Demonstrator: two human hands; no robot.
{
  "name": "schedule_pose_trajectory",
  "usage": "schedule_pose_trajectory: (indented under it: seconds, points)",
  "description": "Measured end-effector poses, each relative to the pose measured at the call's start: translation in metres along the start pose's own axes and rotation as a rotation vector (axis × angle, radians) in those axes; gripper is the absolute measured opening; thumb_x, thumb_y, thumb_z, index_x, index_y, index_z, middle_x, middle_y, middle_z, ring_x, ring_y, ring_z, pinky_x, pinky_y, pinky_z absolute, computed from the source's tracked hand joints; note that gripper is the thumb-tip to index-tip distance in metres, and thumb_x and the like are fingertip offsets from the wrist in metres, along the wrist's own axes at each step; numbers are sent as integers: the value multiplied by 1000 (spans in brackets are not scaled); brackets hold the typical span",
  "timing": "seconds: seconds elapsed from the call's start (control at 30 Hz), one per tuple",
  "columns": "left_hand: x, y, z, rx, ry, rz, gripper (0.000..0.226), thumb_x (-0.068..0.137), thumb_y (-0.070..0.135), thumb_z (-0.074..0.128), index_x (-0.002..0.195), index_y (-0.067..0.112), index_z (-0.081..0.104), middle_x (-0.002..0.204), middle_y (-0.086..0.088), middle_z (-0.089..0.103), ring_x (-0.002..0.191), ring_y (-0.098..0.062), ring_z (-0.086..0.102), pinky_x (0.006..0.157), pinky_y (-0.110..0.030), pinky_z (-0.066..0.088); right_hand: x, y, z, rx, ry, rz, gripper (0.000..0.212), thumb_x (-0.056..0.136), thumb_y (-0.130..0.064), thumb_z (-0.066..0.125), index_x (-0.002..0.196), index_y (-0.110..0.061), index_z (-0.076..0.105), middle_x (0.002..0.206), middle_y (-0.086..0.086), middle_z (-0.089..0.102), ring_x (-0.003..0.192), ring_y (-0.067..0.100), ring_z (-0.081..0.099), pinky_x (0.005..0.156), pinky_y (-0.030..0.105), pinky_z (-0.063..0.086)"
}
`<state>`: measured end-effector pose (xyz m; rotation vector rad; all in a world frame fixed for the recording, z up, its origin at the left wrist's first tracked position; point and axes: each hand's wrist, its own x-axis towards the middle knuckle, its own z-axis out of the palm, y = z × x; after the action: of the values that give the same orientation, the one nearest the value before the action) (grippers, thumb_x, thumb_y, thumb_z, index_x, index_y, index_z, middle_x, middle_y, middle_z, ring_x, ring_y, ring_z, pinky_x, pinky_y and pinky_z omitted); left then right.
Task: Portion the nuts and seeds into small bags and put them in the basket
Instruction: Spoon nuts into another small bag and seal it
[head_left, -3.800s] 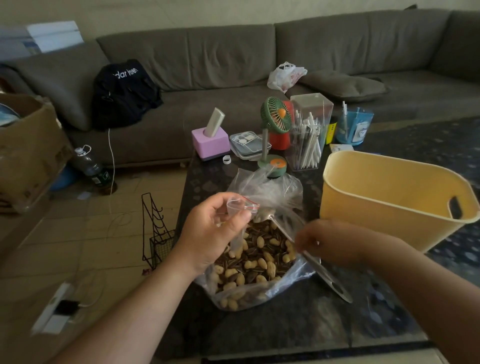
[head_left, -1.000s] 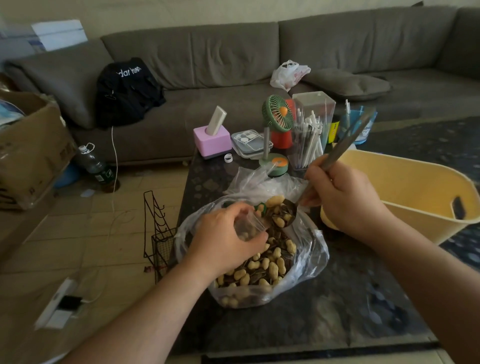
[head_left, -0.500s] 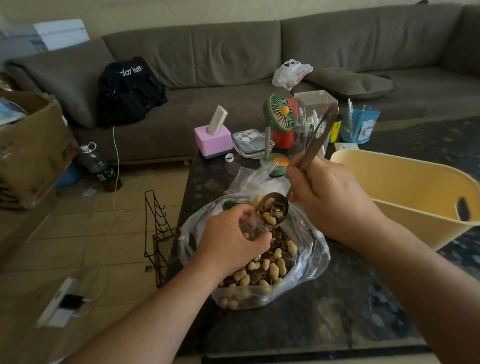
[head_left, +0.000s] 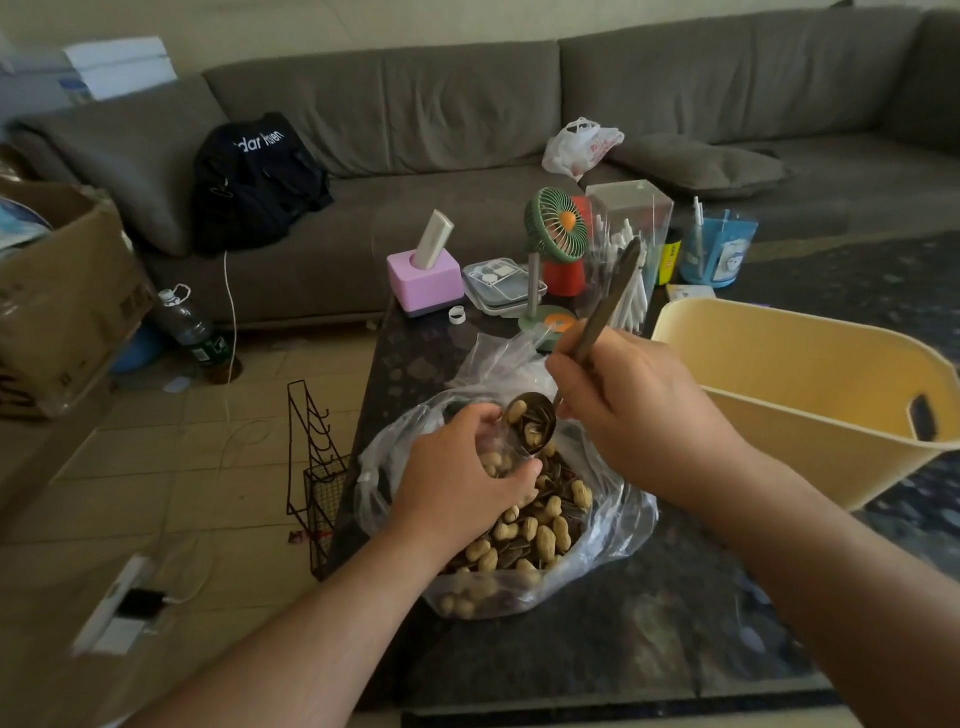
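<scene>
A large clear plastic bag (head_left: 613, 525) full of peanuts and sunflower seeds (head_left: 540, 535) lies open on the dark table. My left hand (head_left: 457, 483) grips a small clear bag (head_left: 496, 460) over it, with a few peanuts showing inside. My right hand (head_left: 628, 410) grips the handle of a metal spoon (head_left: 532, 423), its bowl tilted at the small bag's mouth and holding seeds and a peanut. The yellow basket (head_left: 779, 358) stands to the right, beside my right forearm.
Behind the big bag stand a green desk fan (head_left: 556, 228), a pink tissue box (head_left: 426, 280), a clear box of white sticks (head_left: 631, 244) and a blue cup (head_left: 719, 249). A black wire rack (head_left: 317, 467) leans at the table's left edge. A grey sofa (head_left: 467, 119) runs behind.
The spoon has tipped steeper against the small bag's mouth and holds fewer peanuts; peanuts now show inside the small bag. Earlier, my right hand brought the spoon up loaded from the big bag.
</scene>
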<state>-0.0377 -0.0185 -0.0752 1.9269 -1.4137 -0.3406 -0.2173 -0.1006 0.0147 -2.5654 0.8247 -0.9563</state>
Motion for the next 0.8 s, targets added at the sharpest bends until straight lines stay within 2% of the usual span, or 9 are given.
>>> schedule_pose_trajectory:
  seconds: [0.07,0.2,0.37,0.5,0.67,0.73,0.8]
  points:
    - [0,1,0,16,7,7,72,81,58,83,143,38,52,117,23,68,104,7,65,80,-1,43,-1,-1,0,-22,3,-44,19,105,-34,47,98,-20,57,82,-9,59,73,11,53,65,23,35]
    - [0,4,0,43,-29,13,83,79,59,85,147,39,41,109,22,64,97,6,64,70,-3,42,-2,-2,4,13,20,-27,15,105,-33,48,96,-22,55,81,-10,58,74,9,53,69,16,41]
    - [1,3,2,46,-21,18,86,80,59,84,148,39,36,108,21,66,96,6,63,67,-2,41,-3,3,4,30,28,-11,17,106,-32,49,99,-19,58,84,-7,62,74,12,58,68,25,42]
    - [2,0,2,-5,4,11,86,80,58,85,147,43,34,112,19,72,102,7,66,79,-6,49,-4,2,3,-37,49,-119,20,105,-31,47,98,-16,58,87,-10,53,73,9,48,66,25,37]
    - [3,0,1,-22,37,9,87,79,59,85,147,43,31,112,17,74,94,9,69,74,-2,49,-5,-1,4,-103,81,-218,31,108,-34,42,102,-10,61,91,-2,57,74,21,56,63,41,51]
    - [4,0,0,-38,46,3,88,79,58,86,146,44,31,108,18,75,92,10,69,77,-5,52,-5,0,6,-113,84,-249,32,109,-33,41,105,-9,62,94,3,60,74,25,58,63,46,53]
    - [3,2,0,-78,50,1,86,80,51,88,145,42,33,105,21,74,92,15,68,75,-3,50,-6,-1,8,-106,94,-268,32,109,-32,42,105,-8,62,96,6,60,75,28,60,62,49,54]
